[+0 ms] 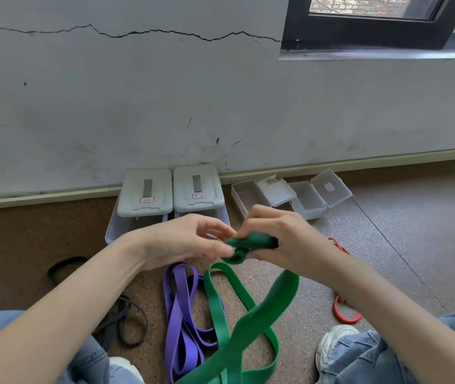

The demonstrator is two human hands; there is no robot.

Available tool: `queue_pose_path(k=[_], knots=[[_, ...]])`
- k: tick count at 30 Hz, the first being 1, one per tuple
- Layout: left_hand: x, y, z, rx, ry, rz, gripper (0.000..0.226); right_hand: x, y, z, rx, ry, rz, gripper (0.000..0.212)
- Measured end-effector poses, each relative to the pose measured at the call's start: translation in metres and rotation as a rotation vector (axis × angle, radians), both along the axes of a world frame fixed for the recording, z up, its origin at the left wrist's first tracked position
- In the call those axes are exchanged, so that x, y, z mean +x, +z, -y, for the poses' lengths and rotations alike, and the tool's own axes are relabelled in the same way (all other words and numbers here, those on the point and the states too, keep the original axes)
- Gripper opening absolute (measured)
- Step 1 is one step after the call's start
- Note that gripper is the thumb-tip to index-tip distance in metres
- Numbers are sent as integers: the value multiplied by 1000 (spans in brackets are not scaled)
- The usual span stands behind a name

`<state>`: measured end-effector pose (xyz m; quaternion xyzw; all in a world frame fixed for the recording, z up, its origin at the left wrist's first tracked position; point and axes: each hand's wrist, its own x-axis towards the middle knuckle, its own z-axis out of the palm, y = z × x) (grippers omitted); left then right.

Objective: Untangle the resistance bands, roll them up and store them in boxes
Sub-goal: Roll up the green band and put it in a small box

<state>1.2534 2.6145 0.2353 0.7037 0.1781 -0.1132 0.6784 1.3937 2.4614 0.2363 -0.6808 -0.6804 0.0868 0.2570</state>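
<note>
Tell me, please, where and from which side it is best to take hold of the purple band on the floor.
Grip the purple band at its far rounded end, near the left hand, coming from above on its left side. There the loop lies bare on the floor, while its right side is crossed by the green band, which both hands are holding, the right hand pinching its started roll.

Cracked grey wall (137, 92), black-framed window (373, 26), white shoe (334, 345).

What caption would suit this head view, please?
Both hands start rolling the green band before open boxes.
</note>
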Motion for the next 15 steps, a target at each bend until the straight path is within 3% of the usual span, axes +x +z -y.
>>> queue_pose_path(k=[5, 11, 15], knots=[[2, 4, 10, 341, -142, 39, 25, -5, 2, 1, -103, 105, 1, 25], [5, -4, 11, 372, -62, 47, 7, -3, -3, -1, -83, 3, -43, 27], [7, -4, 8, 333, -6, 96, 7, 5, 0, -2, -156, -119, -328, 32]])
